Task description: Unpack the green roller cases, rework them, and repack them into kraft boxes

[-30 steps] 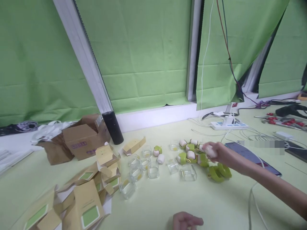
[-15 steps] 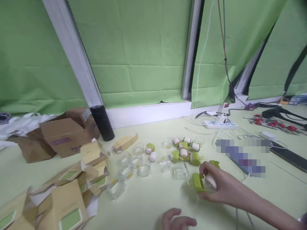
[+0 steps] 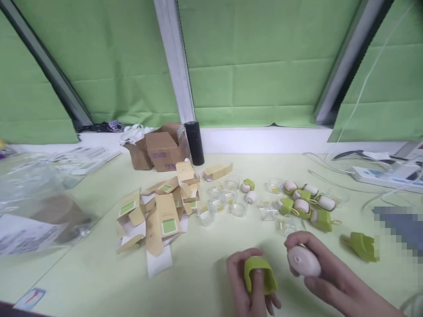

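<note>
My left hand [image 3: 238, 281] grips a hollow green cover [image 3: 270, 278], its opening facing me and one digit inside. To its right, my right hand [image 3: 335, 279] holds a pale pink, egg-shaped piece [image 3: 303, 260] with a small round mark on its end. The two held things are apart, above the table. Beyond my right hand sits a cluster of similar pink pieces [image 3: 301, 206], several in green covers [image 3: 322, 219] with loops. Another green cover [image 3: 361, 246] lies right of that hand. A loose pink piece [image 3: 251, 197] sits beside a covered one [image 3: 247, 186].
Clear plastic containers [image 3: 238, 209] stand mid-table. Opened cardboard packages [image 3: 168, 211] are heaped to the left, before a brown carton [image 3: 167, 152] and a black cylinder [image 3: 194, 143]. A plastic bag [image 3: 42, 211] lies far left; a power strip [image 3: 380, 176] with cables is at right.
My right hand has picked up a green cover and brought it left with the pink piece. The cover is now in my left hand. The view has swung left.
</note>
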`<action>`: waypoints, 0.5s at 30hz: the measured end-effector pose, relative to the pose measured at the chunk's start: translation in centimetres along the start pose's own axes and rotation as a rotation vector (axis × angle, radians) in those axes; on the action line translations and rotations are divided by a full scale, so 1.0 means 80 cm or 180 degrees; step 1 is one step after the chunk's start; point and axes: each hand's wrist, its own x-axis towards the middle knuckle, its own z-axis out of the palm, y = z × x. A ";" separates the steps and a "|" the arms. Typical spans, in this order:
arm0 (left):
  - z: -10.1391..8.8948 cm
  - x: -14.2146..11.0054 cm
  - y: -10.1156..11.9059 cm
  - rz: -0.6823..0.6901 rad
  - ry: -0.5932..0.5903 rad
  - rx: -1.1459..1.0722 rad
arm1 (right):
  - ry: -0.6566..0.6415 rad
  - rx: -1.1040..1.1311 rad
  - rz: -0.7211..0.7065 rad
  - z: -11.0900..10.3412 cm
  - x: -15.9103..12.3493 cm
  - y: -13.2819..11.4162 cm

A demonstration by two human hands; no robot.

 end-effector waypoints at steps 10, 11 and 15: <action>-0.003 0.001 0.018 -0.0519 -0.0363 -0.0310 | 0.0466 -0.0911 -0.1359 0.025 0.010 -0.011; -0.003 0.000 0.019 -0.0571 -0.0341 -0.0268 | 0.0533 -0.0916 -0.1403 0.026 0.009 -0.011; 0.001 0.001 0.017 -0.0771 -0.0708 -0.0783 | 0.0446 -0.0909 -0.1576 0.026 0.010 -0.017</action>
